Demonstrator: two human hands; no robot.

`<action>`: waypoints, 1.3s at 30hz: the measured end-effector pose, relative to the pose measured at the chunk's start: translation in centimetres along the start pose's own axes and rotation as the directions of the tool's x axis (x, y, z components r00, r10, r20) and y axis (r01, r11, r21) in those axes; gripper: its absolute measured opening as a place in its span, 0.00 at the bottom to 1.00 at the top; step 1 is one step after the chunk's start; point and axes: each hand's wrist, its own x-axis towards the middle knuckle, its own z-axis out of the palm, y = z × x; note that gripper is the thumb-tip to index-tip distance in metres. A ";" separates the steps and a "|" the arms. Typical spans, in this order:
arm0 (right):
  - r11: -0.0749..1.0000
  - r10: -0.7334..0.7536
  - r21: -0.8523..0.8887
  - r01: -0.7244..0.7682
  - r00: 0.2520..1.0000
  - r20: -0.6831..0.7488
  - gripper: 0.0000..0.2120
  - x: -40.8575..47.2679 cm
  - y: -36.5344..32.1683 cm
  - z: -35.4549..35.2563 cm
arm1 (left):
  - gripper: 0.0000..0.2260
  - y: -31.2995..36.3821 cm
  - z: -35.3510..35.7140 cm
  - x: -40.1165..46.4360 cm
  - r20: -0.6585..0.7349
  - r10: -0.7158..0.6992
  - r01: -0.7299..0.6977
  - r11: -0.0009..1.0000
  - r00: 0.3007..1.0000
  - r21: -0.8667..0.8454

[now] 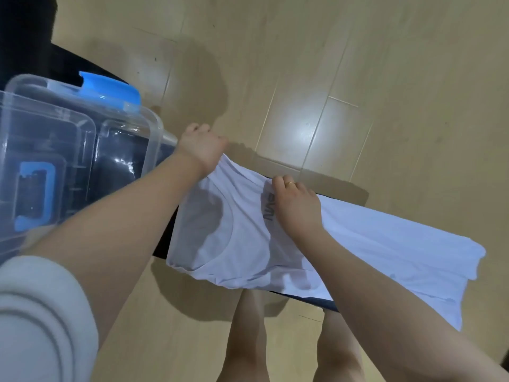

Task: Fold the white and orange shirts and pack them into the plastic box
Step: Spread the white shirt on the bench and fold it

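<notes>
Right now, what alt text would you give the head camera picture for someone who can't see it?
Two bare hands spread a white shirt on a dark table: the left hand grips its far corner, the right hand pinches the fabric by its printed lettering. A clear plastic box with blue latches stands at the left, above a pale wooden floor.

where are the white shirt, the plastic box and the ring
white shirt (248,244): head view, on the flat fabric between the two arms
plastic box (154,139): head view, on the clear rim near the left hand
ring (290,183): head view, on the gold band

plastic box (82,128) cropped; print perhaps illegible
</notes>
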 end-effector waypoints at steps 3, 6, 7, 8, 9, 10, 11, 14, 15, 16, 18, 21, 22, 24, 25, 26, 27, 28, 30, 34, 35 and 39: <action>1.000 -0.015 0.003 0.015 0.999 -0.033 0.18 -0.4 0.5 -0.8 | 0.15 0.7 -0.2 -2.3 -0.224 0.014 -0.011 1.000 0.974 0.017; 0.993 -0.116 0.023 0.116 0.993 0.004 0.18 -2.0 0.9 -1.3 | 0.13 1.8 0.3 -5.9 -0.456 0.032 0.001 0.997 0.889 0.072; 0.988 -0.154 0.027 0.153 0.988 0.026 0.19 -2.7 1.0 -1.1 | 0.13 2.1 1.5 -6.8 -0.478 0.040 -0.013 0.998 0.877 0.059; 0.983 -0.182 0.020 0.181 0.983 0.040 0.19 -3.3 1.0 -0.8 | 0.13 2.5 2.5 -7.6 -0.457 0.033 -0.014 0.999 0.889 0.045; 0.980 -0.200 0.006 0.200 0.978 0.049 0.20 -3.8 1.0 -0.5 | 0.11 2.9 3.5 -8.4 -0.421 0.009 -0.001 1.000 0.907 0.021; 0.976 -0.219 0.000 0.219 0.975 0.047 0.20 -4.0 0.9 -0.2 | 0.10 3.2 4.3 -9.1 -0.360 -0.034 0.026 0.999 0.932 -0.027; 0.969 -0.248 0.001 0.248 0.968 0.031 0.19 -4.0 1.0 0.0 | 0.11 3.5 5.2 -9.4 -0.270 -0.125 0.102 0.990 0.955 -0.101; 0.920 -0.390 -0.037 0.390 0.921 -0.001 0.21 -3.5 1.3 1.1 | 0.15 4.0 7.0 -9.4 -0.115 -0.363 0.309 0.892 0.925 -0.332; 0.898 -0.437 -0.058 0.437 0.899 0.016 0.22 -3.3 1.5 1.5 | 0.18 4.3 7.3 -9.3 -0.118 -0.391 0.323 0.868 0.913 -0.377; 0.883 -0.461 -0.076 0.464 0.886 0.049 0.24 -3.0 1.7 1.9 | 0.21 4.6 7.6 -9.1 -0.128 -0.401 0.326 0.862 0.907 -0.389; 0.875 -0.461 -0.093 0.475 0.877 0.138 0.28 -2.6 1.8 2.6 | 0.26 5.4 8.4 -9.1 -0.122 -0.414 0.324 0.837 0.902 -0.441; 0.896 -0.413 -0.085 0.436 0.887 0.206 0.34 -2.5 1.8 3.2 | 0.28 6.0 9.3 -9.0 -0.083 -0.443 0.349 0.795 0.893 -0.496; 0.910 -0.387 -0.074 0.408 0.899 0.207 0.35 -2.5 1.6 3.0 | 0.28 6.1 9.3 -9.0 -0.074 -0.456 0.356 0.778 0.887 -0.518; 0.927 -0.360 -0.027 0.374 0.908 0.216 0.36 -2.7 0.9 2.1 | 0.28 6.5 9.0 -9.7 -0.067 -0.489 0.356 0.714 0.870 -0.602; 0.918 -0.382 -0.019 0.395 0.898 0.220 0.35 -3.0 0.5 1.4 | 0.28 6.7 9.0 -10.6 -0.062 -0.515 0.347 0.657 0.855 -0.669; 0.890 -0.439 -0.036 0.455 0.875 0.205 0.33 -3.4 0.0 0.9 | 0.27 7.0 9.1 -11.7 -0.064 -0.548 0.327 0.584 0.834 -0.743; 0.848 -0.507 -0.061 0.526 0.840 0.194 0.29 -3.9 -0.6 0.5 | 0.25 7.3 9.6 -13.1 -0.067 -0.587 0.296 0.500 0.807 -0.814; 0.808 -0.562 -0.073 0.585 0.802 0.201 0.26 -4.5 -1.2 0.1 | 0.23 7.8 10.1 -14.6 -0.062 -0.630 0.275 0.423 0.774 -0.863; 0.738 -0.649 -0.047 0.673 0.727 0.224 0.18 -5.9 -2.4 0.3 | 0.19 9.3 11.3 -17.3 0.039 -0.718 0.294 0.234 0.695 -0.927; 0.625 -0.731 -0.062 0.778 0.612 0.302 0.19 -8.2 -4.4 2.1 | 0.22 11.5 14.9 -18.7 0.552 -0.709 0.371 -0.417 0.438 -0.830; 0.619 -0.740 -0.057 0.783 0.606 0.292 0.21 -8.5 -4.8 2.6 | 0.27 11.5 15.5 -18.6 0.652 -0.650 0.350 -0.550 0.389 -0.758; 0.665 -0.719 -0.010 0.746 0.644 0.260 0.20 -9.1 -5.6 4.1 | 0.28 10.2 17.2 -17.5 0.789 -0.482 0.092 -0.829 0.381 -0.551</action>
